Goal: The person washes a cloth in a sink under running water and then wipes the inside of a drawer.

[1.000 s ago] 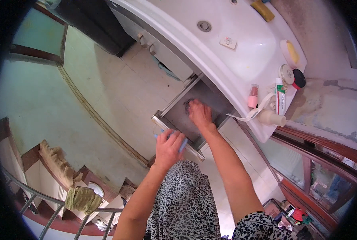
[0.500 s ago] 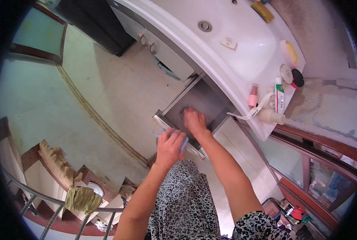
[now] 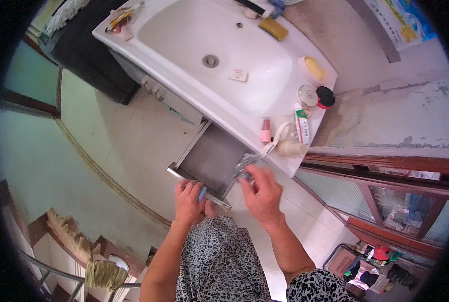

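Observation:
A drawer (image 3: 212, 151) with a grey inside stands pulled out below the sink. My left hand (image 3: 188, 200) is closed around a blue cloth (image 3: 202, 193), at the silver-edged front of the drawer. Beyond the drawer's right side, my right hand (image 3: 264, 194) is raised, slightly blurred. Between its thumb and fingers it pinches a shiny grey crumpled bundle (image 3: 243, 167); its exact kind is not clear. The bundle is close to the sink's front edge.
On the white sink's (image 3: 219, 93) right rim are a toothpaste tube (image 3: 301, 123), a pink bottle (image 3: 266, 130), a cream tube (image 3: 291, 148), round containers (image 3: 307, 94) and yellow soap (image 3: 314, 68). An open case of belongings (image 3: 345, 261) lies at lower right.
My right hand has lifted out of the drawer and moved right with the grey bundle. The left hand stays at the drawer front with the blue cloth. The view has shifted.

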### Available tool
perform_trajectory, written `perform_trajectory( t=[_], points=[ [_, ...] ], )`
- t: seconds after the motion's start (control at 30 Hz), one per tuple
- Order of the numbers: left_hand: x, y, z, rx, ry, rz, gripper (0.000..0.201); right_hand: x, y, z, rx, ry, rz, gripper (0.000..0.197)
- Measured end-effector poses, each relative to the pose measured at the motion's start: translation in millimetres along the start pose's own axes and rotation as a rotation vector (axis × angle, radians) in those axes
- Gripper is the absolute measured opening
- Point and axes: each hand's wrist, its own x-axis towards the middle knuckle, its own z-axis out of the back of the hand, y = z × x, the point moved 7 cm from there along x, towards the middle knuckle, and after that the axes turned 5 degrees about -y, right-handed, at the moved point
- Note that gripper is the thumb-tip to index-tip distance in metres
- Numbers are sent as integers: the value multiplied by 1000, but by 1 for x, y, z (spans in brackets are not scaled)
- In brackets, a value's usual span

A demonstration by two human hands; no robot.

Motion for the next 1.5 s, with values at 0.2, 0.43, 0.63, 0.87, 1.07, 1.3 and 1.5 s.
perform_trajectory(
  t=[0.2, 0.43, 0.63, 0.87, 1.07, 1.3, 1.5],
  points=[
    [2, -5, 0, 19, -3, 0, 41, 24, -59, 100, 346, -643, -336, 26],
    [3, -6, 4, 44, -9, -17, 38, 48, -139, 85, 347, -276, -634, 37],
    [9, -14, 44, -237, -206, 281, 35, -10, -123, 111, 315, -636, -530, 20],
    [42, -26, 41, -641, -316, 500, 37, -61, -58, -13, 466, -21, -432, 13],
    [6, 1, 11, 100, 38, 119, 33, -41, -51, -102, 202, 361, -132, 31],
    [-6, 2, 1, 158, 10, 18, 29, -27, -100, -196, -329, 456, -156, 41],
    [-10, 7, 5, 131, 12, -4, 32, -62, -75, -228, -125, 818, 197, 35]
  ],
)
